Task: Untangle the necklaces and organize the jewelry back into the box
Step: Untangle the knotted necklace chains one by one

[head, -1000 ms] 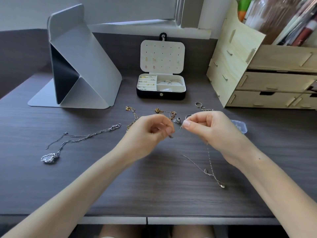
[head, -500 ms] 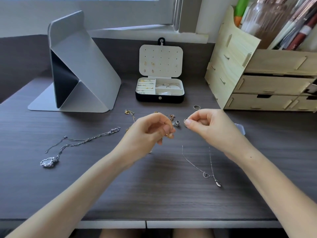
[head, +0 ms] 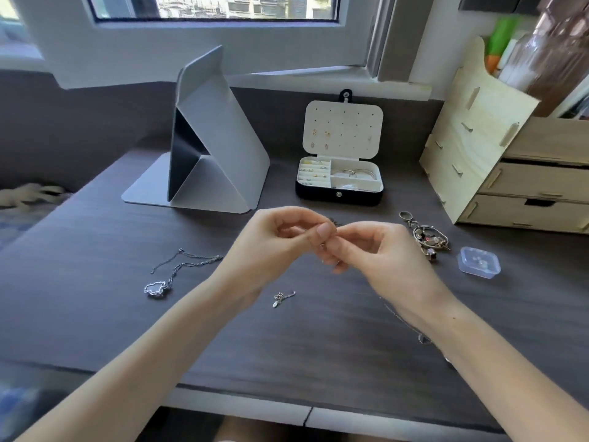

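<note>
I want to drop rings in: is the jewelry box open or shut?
Open. The small black jewelry box has its white lid standing upright, compartments exposed.

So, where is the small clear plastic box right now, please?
In the head view, the clear plastic box lies on the desk at the right, beside the jewelry pile and before the wooden drawers.

Single head-worn view, wide-angle, edges bowed. Faces forward and down across the dark desk point(head: 95, 314) toward the window point(head: 216, 8) on the far wall. Left hand point(head: 271, 247) and right hand point(head: 382, 260) sit close, at frame centre.
</note>
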Motion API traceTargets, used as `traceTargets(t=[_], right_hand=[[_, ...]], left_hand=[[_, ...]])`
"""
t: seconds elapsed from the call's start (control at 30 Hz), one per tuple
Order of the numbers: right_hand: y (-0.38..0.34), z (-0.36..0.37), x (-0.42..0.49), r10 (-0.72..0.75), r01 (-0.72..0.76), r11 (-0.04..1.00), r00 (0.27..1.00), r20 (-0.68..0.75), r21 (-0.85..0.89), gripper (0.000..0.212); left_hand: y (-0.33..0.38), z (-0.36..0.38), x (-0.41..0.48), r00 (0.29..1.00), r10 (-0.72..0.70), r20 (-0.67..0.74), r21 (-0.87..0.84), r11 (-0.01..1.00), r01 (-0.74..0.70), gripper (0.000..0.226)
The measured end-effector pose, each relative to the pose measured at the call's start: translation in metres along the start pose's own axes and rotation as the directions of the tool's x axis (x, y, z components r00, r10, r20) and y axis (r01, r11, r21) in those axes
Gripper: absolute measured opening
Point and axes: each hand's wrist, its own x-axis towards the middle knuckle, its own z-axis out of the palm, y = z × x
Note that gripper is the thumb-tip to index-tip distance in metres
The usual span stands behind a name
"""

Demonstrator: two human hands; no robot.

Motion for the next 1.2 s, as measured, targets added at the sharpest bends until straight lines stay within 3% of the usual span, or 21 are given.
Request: traceTargets(t=[0.23, 0.3, 0.43, 0.53, 0.67, 0.8, 1.0, 1.2], right_hand=[[-0.03, 0.025, 0.027, -0.172, 0.17, 0.974, 0.985, -0.007, -0.148, 0.012], [-0.036, 0.028, 0.041, -0.197, 0.184, 0.961, 0.98, -0.043, -0.204, 0.014], [-0.027, 0.039, 0.066, -0.158, 0.127, 0.915, 0.986, -0.049, -0.383, 0.014], [-0.01, 0.057, 0.082, -0.152, 0.138, 0.808, 0.988, 0.023, -0.573, 0.014], [0.008, 0.085, 0.097, -0.154, 0.19, 0.678, 0.981, 0.116, -0.71, 0.019], [0.014, 0.1, 0.109, -0.022, 0.139, 0.61, 0.987, 0.159, -0.78, 0.017], [0.017, 0.097, 0.121, 0.077, 0.024, 0.586, 0.993, 0.085, -0.81, 0.029], [0.011, 0.07, 0.103, 0.001, 0.018, 0.666, 1.0, 0.025, -0.746, 0.02]], left_hand=[[0.019, -0.068, -0.01, 1.0, 0.028, -0.006, 0.161, 0.987, -0.027, 0.013], [0.021, -0.097, -0.008, 0.999, -0.034, -0.037, 0.208, 0.977, 0.041, 0.004], [0.009, -0.164, 0.001, 0.978, -0.159, -0.138, 0.357, 0.913, 0.199, 0.011], [-0.013, -0.204, 0.008, 0.957, -0.175, -0.232, 0.507, 0.817, 0.273, 0.013], [-0.051, -0.229, 0.017, 0.929, -0.127, -0.348, 0.669, 0.661, 0.341, 0.011], [-0.083, -0.234, 0.024, 0.898, -0.026, -0.44, 0.731, 0.57, 0.375, 0.01], [-0.093, -0.229, 0.026, 0.886, 0.038, -0.462, 0.753, 0.544, 0.369, 0.009], [-0.088, -0.206, 0.027, 0.851, 0.212, -0.48, 0.807, 0.487, 0.334, 0.006]])
